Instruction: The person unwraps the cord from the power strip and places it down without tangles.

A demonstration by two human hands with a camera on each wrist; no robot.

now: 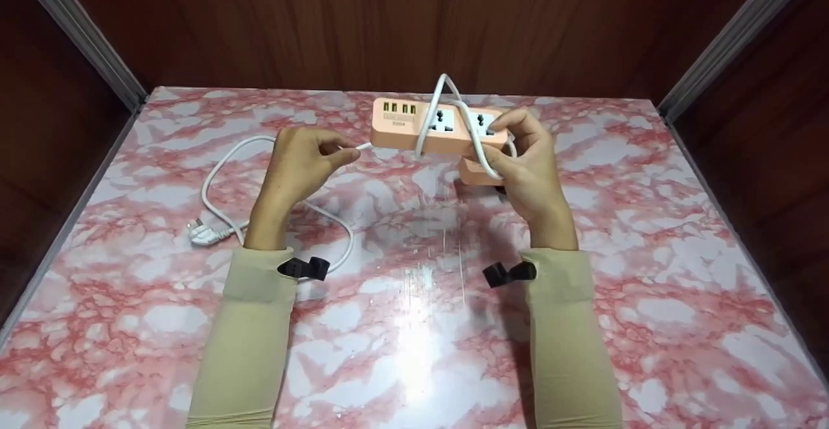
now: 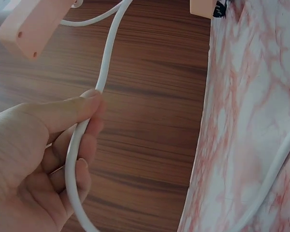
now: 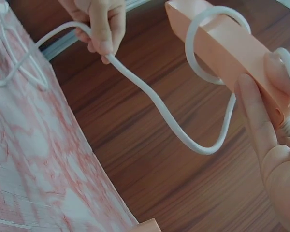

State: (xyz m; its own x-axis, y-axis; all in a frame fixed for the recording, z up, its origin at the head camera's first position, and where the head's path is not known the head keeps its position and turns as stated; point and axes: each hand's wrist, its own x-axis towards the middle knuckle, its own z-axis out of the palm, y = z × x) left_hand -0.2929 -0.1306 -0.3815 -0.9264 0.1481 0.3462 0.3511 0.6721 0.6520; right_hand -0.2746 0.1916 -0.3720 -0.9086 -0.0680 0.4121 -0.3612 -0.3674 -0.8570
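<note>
A peach power strip is held up above the table, its sockets and USB ports toward the head camera. My right hand grips its right end, thumb and fingers on opposite sides. The white cord leaves that end and loops loosely around the strip's body. Off the strip's left end, my left hand pinches the cord between thumb and fingertips, as the left wrist view shows. From there the cord trails down to the table, ending in a white plug at the left.
A second peach object with a black part sits on the table beyond my right hand, partly hidden. The pink-and-white marbled table is bounded by a brown wood-look panel at the back and more panels at the sides.
</note>
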